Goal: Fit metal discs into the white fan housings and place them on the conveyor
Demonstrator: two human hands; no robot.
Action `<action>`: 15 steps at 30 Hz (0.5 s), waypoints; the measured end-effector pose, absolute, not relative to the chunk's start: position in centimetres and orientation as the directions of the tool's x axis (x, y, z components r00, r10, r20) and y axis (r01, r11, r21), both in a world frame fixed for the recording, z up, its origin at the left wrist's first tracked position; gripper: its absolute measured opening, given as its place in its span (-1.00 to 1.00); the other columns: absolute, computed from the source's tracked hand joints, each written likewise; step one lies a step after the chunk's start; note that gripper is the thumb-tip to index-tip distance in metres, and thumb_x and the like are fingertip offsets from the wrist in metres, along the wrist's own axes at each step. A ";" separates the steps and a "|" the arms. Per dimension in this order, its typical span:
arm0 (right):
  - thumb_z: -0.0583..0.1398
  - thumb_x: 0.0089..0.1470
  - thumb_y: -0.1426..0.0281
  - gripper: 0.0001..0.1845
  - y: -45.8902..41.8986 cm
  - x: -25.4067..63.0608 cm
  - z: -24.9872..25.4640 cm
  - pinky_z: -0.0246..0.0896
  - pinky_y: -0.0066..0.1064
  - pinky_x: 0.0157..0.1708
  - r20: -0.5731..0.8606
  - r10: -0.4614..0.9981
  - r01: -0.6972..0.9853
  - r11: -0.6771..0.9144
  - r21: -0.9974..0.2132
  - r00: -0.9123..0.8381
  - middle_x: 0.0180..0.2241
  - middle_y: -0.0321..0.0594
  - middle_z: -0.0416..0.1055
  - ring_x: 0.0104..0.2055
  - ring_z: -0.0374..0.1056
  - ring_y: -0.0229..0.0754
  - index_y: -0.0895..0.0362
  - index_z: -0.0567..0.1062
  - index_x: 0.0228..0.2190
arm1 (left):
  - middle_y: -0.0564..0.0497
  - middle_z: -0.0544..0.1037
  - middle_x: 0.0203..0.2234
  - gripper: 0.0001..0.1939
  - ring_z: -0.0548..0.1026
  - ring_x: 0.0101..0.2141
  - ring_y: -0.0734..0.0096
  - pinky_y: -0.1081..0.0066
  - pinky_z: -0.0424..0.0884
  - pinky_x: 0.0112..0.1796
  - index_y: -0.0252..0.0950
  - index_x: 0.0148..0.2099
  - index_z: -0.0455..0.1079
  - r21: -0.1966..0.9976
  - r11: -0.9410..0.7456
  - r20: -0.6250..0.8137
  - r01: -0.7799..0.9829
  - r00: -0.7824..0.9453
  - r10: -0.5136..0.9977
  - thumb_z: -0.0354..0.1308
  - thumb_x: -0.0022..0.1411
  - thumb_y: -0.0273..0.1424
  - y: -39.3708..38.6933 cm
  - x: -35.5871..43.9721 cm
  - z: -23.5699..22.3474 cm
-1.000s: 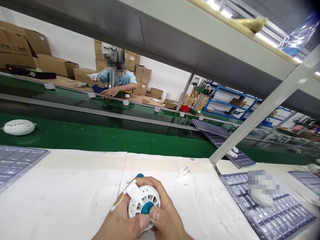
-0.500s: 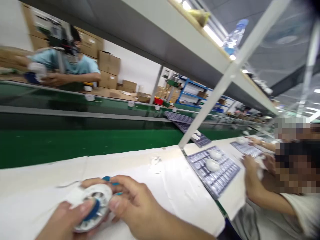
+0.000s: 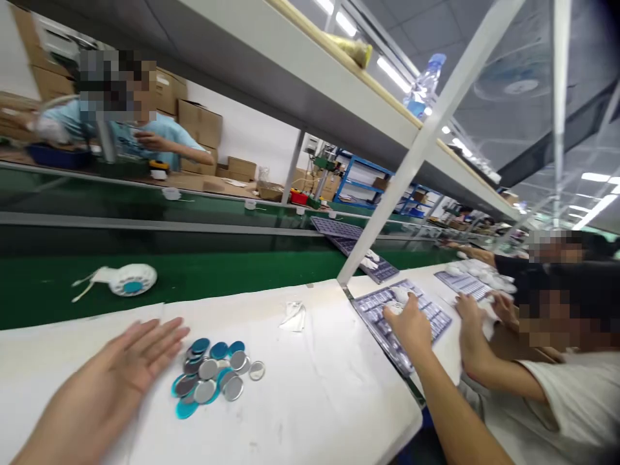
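- Left hand (image 3: 104,381), open, empty, beside teal-and-silver discs (image 3: 213,378) on white bench (image 3: 314,400), near left
- Right hand (image 3: 411,326) clamped on white shell (image 3: 398,296) on gray tray (image 3: 375,329), near right
- White casing (image 3: 130,279) on green belt (image 3: 242,278), far left

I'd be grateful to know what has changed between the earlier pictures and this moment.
The hands have let go of the white unit, which now lies on the green belt. The left hand is open beside the teal and silver discs, now uncovered, and the right hand has moved over to the tray. The paper scrap stayed where it was.
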State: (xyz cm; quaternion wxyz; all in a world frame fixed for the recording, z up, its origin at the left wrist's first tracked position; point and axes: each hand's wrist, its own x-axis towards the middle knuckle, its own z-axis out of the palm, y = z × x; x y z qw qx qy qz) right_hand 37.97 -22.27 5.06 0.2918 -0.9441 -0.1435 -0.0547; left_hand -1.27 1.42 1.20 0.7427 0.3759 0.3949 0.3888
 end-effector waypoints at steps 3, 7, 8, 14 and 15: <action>0.25 -0.06 0.12 -0.07 -19.6 30.2 4.4 0.23 -0.10 0.01 0.221 0.486 0.507 -0.600 -0.619 0.846 0.00 0.04 0.41 0.00 0.37 0.16 0.12 0.06 0.26 | -0.12 0.63 -0.13 -0.67 0.59 -0.17 0.12 0.31 0.56 -0.22 -0.30 0.01 0.40 0.880 0.434 -0.280 -0.192 0.528 0.802 0.17 0.25 -0.26 -1.5 -0.7 2.8; 0.35 -0.13 0.16 0.00 -15.1 17.9 3.7 0.28 -0.15 -0.04 0.235 0.877 0.488 0.000 -0.873 0.420 -0.02 -0.07 0.39 -0.06 0.38 0.07 0.02 0.05 0.26 | -0.19 0.60 -0.11 -0.65 0.59 -0.21 0.09 0.19 0.53 -0.19 -0.32 0.00 0.44 0.744 0.638 -0.327 -0.200 0.724 0.608 0.15 0.27 -0.21 -5.4 0.1 4.3; 0.39 -0.17 0.17 0.02 -14.2 15.9 3.8 0.25 -0.13 0.00 0.221 0.912 0.465 0.038 -0.884 0.346 -0.01 -0.08 0.38 -0.01 0.34 0.09 0.02 0.08 0.25 | -0.18 0.59 -0.09 -0.65 0.57 -0.17 0.10 0.18 0.51 -0.15 -0.30 0.02 0.44 0.684 0.689 -0.326 -0.239 0.745 0.582 0.13 0.29 -0.21 -6.0 0.2 4.5; 0.17 0.13 0.23 -0.58 -12.9 16.6 4.1 0.19 -0.27 -0.24 0.046 0.963 0.606 -0.130 -0.785 0.265 -0.27 -0.19 0.45 -0.25 0.35 -0.07 0.06 0.34 0.02 | 0.00 0.56 -0.41 -0.75 0.51 -0.40 0.31 0.35 0.47 -0.38 -0.22 -0.10 0.40 0.640 0.622 -0.298 -0.452 0.600 0.743 0.12 0.30 -0.19 -5.4 -0.1 4.0; 0.17 0.12 0.27 -0.69 -13.2 17.3 3.7 0.15 -0.30 -0.31 -0.015 0.968 0.683 -0.188 -0.706 0.251 -0.33 -0.22 0.45 -0.31 0.35 -0.08 0.08 0.40 -0.09 | 0.02 0.54 -0.43 -0.74 0.48 -0.45 0.34 0.38 0.42 -0.46 -0.23 -0.13 0.39 0.649 0.612 -0.298 -0.453 0.589 0.752 0.12 0.29 -0.16 -5.1 -0.2 3.8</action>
